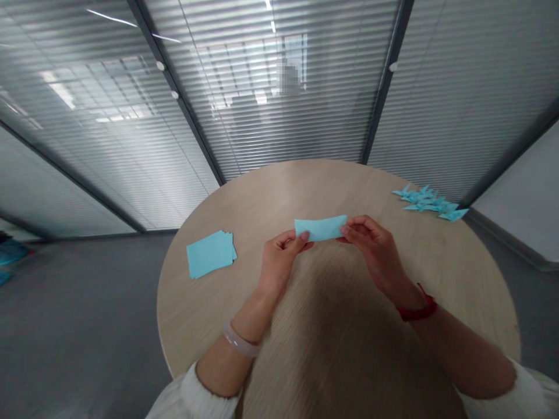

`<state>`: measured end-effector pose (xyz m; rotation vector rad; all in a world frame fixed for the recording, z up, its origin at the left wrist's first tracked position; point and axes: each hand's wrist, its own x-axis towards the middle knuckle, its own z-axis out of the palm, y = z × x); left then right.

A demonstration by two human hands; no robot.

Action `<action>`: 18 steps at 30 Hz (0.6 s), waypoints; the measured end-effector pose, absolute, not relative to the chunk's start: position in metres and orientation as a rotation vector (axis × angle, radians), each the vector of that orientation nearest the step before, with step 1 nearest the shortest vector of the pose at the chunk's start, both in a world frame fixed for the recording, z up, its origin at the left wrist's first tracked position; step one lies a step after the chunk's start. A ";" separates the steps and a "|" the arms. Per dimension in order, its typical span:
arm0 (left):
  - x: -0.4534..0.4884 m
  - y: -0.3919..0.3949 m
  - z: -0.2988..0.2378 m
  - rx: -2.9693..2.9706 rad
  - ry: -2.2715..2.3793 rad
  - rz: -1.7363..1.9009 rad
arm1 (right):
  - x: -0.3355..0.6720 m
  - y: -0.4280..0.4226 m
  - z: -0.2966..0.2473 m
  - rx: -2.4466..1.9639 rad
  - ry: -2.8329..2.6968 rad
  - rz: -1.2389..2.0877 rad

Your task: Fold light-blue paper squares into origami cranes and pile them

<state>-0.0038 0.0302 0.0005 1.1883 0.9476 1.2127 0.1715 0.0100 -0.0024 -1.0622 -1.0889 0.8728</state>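
Note:
A light-blue strip of folded paper (323,228) is stretched between my two hands above the middle of the table. My left hand (282,256) pinches its left end, thumb on top. At the other end, my right hand (371,247) grips the paper between thumb and fingers. The strip looks slightly bowed, with its long side running left to right. A stack of flat blue paper sheets (210,254) lies on the table to the left of my left hand. Several folded blue paper cranes (430,202) sit grouped at the far right.
The round wooden table (279,192) has its curved far edge close to a glass partition with blinds (288,128). Grey floor (87,326) shows on the left. Some blue items (11,253) are partly visible at the far left edge.

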 end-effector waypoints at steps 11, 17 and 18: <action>-0.001 0.028 0.000 1.388 0.939 1.229 | 0.166 0.007 0.001 -0.966 -0.995 1.104; 0.002 0.025 0.002 1.344 0.876 1.172 | 0.168 0.009 -0.002 -1.061 -1.050 0.983; 0.002 0.025 0.002 1.329 0.868 1.177 | 0.169 0.009 -0.003 -1.067 -1.065 0.962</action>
